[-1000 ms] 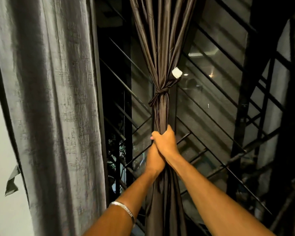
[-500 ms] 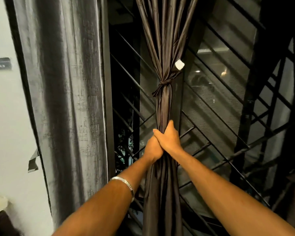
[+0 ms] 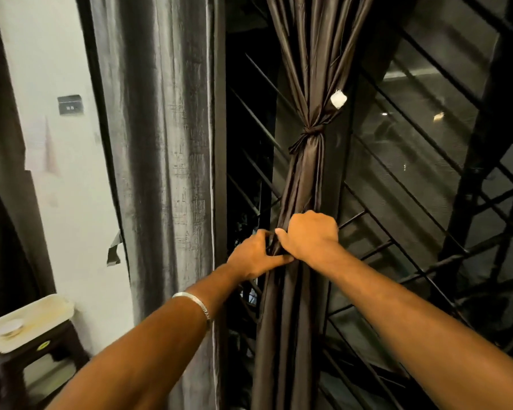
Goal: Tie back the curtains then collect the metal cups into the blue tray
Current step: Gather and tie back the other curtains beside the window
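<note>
Both hands, left and right, closed their grip round the dark curtain just below its knot, the gathered cloth hanging before the window bars, with a grey curtain at left and a cream tray on a stool.

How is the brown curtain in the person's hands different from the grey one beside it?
The brown curtain is gathered into a narrow bundle and knotted; the grey curtain hangs loose and untied. The brown one looks smooth and shiny, the grey one rough-textured. Both hands grip the brown; nothing touches the grey. Both hang at the barred window.
</note>
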The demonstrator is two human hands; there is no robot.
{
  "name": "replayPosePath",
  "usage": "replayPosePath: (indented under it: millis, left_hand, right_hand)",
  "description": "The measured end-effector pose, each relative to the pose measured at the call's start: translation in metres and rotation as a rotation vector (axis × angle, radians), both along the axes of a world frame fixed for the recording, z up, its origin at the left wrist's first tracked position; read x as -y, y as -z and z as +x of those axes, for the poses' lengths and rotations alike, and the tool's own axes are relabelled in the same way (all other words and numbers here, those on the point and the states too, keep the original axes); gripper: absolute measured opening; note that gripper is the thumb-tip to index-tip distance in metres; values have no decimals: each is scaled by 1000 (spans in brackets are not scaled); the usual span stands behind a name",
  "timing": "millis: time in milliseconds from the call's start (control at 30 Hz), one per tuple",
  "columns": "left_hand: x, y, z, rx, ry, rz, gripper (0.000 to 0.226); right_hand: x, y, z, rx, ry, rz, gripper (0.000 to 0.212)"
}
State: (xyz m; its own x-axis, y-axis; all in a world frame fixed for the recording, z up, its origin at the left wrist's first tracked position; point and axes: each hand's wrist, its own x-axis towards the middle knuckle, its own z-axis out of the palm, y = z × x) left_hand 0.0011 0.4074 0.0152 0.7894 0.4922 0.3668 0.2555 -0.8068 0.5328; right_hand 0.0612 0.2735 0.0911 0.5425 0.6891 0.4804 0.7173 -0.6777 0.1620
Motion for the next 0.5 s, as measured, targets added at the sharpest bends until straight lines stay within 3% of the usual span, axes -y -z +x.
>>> replayPosePath:
  millis: [300, 500]
  left_hand:
    - [-40, 6, -57, 3, -15, 123, 74]
    - [-97, 10, -116, 35, -19, 180, 88]
  right_hand:
    - [-37, 5, -60, -13, -124, 42, 37]
    - [-77, 16, -91, -108, -119, 103, 45]
